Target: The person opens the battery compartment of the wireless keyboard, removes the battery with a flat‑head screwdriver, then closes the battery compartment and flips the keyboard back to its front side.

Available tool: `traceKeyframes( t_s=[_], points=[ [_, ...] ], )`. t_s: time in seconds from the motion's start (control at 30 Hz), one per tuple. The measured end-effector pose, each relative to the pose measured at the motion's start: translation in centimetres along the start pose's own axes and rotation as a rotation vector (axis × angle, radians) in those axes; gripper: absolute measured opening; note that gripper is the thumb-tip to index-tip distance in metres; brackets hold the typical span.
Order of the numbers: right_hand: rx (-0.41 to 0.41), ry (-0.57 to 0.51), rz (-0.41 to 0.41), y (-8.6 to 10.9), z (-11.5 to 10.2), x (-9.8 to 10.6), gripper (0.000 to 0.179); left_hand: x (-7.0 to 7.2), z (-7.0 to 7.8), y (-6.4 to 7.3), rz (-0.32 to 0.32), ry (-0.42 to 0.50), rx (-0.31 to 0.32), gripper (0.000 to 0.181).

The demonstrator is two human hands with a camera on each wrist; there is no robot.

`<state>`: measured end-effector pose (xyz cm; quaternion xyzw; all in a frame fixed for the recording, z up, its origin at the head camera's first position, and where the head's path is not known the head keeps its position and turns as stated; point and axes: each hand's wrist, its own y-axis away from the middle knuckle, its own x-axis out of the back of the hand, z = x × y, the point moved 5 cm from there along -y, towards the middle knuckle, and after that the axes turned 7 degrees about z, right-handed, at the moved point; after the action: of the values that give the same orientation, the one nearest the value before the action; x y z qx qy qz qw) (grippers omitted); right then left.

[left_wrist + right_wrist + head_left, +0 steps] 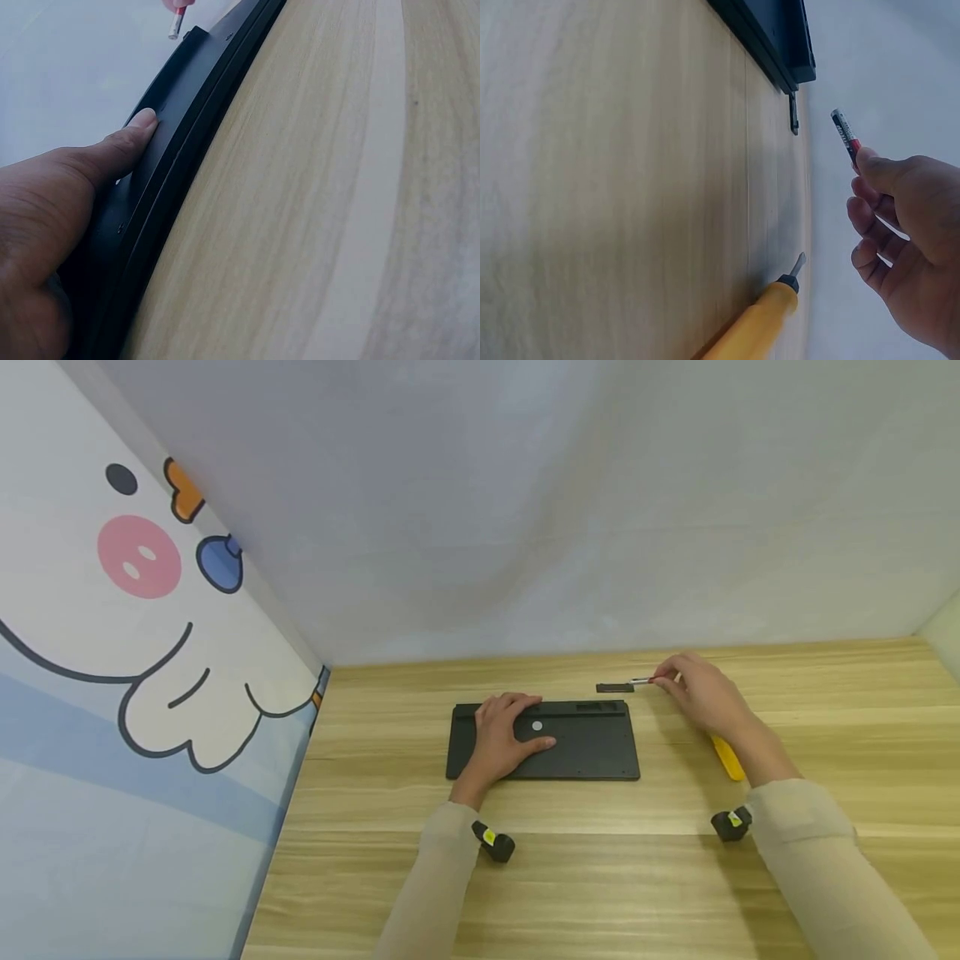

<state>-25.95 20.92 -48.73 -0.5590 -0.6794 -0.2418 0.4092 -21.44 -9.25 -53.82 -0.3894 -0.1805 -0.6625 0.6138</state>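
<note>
A black keyboard (577, 752) lies face down on the wooden table, a narrow battery slot (600, 706) showing near its far right corner. My left hand (498, 739) holds it on the left part, fingers bent at the far edge and the thumb flat on its back; the fingertips are hidden in the left wrist view. Between thumb and fingertips, my right hand (701, 693) pinches a slim battery (845, 135) with a red end, above the table. Just left of the battery in the head view is a small dark battery cover (615, 688), beyond the keyboard's far edge.
A yellow-handled screwdriver (761, 322) lies beneath my right forearm. A pale wall (600, 527) rises behind the table, and a cartoon-printed panel (150, 693) borders the left side. Bare tabletop (600, 877) extends in front of the keyboard.
</note>
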Motion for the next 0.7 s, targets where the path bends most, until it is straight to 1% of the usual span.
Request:
traceKeyframes(
  t_s=[0.23,0.47,0.7],
  points=[
    [-0.026,-0.002,-0.026,-0.6,1.1,-0.1,0.026,0.0,0.0,-0.1,0.009,0.003,-0.003,0.067],
    [-0.025,-0.001,-0.027,-1.0,2.1,-0.5,0.025,-0.1,-0.2,-0.2,0.009,-0.015,-0.001,0.067],
    [-0.015,0.008,-0.019,-1.2,2.5,-0.6,0.025,-0.1,-0.1,-0.3,0.009,-0.013,0.001,0.067]
  ],
)
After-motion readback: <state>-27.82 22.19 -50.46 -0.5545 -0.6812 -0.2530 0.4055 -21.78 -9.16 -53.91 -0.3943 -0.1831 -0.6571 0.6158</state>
